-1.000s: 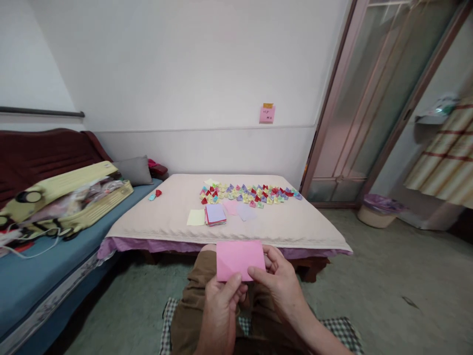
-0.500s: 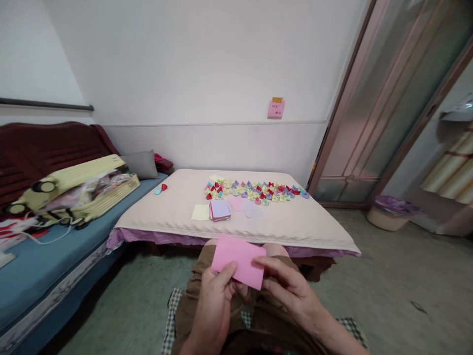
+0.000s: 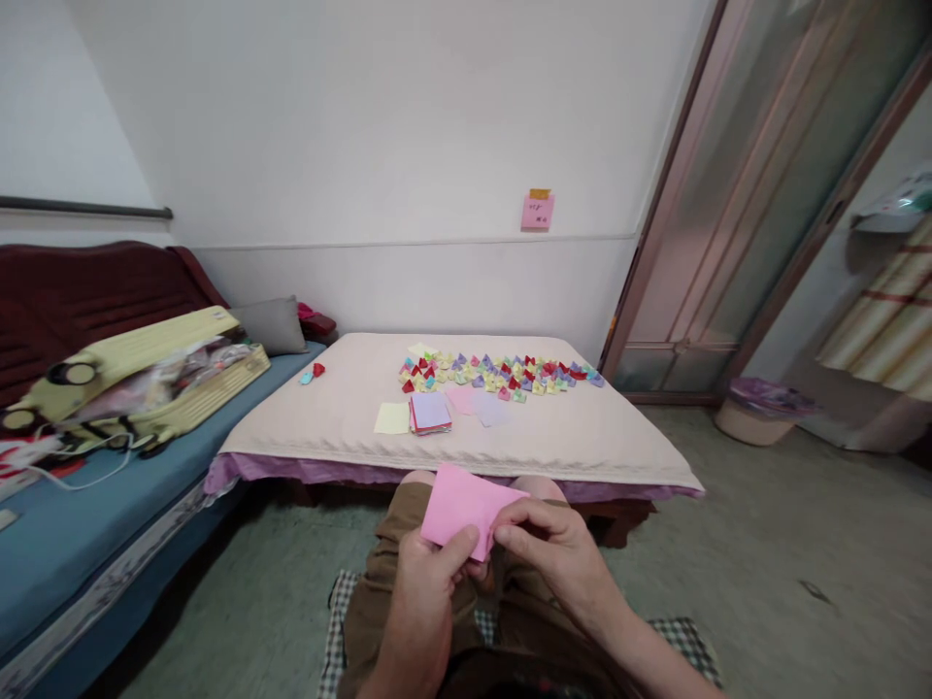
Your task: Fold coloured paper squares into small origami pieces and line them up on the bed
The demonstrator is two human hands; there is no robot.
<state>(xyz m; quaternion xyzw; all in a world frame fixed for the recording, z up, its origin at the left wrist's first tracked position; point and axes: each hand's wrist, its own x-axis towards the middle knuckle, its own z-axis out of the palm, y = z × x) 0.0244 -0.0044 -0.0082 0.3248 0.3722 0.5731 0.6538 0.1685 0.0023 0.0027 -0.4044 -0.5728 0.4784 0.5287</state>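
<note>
A pink square of paper (image 3: 462, 505) is held above my lap, tilted. My left hand (image 3: 441, 563) grips its lower left, thumb on top and fingers underneath. At the paper's right side, my right hand (image 3: 549, 544) pinches the lower right corner, which looks bent up between thumb and fingers. Beyond, on the bed, lies a stack of coloured paper squares (image 3: 431, 412) with a lilac sheet on top. A pale yellow sheet (image 3: 393, 418) sits left of the stack, and a pink sheet (image 3: 461, 399) and a pale lilac sheet (image 3: 489, 409) lie right of it.
Many small folded paper pieces (image 3: 502, 374) in several colours spread across the back of the bed (image 3: 582, 442). Two more folded pieces (image 3: 313, 374) lie at its left. An open yellow suitcase (image 3: 196, 388) rests on the blue bench at left. A bin (image 3: 757, 422) stands on the floor at right.
My right hand has moved left and closed on the paper's right corner, bending it inward. My left thumb has shifted slightly right. The view has turned a little.
</note>
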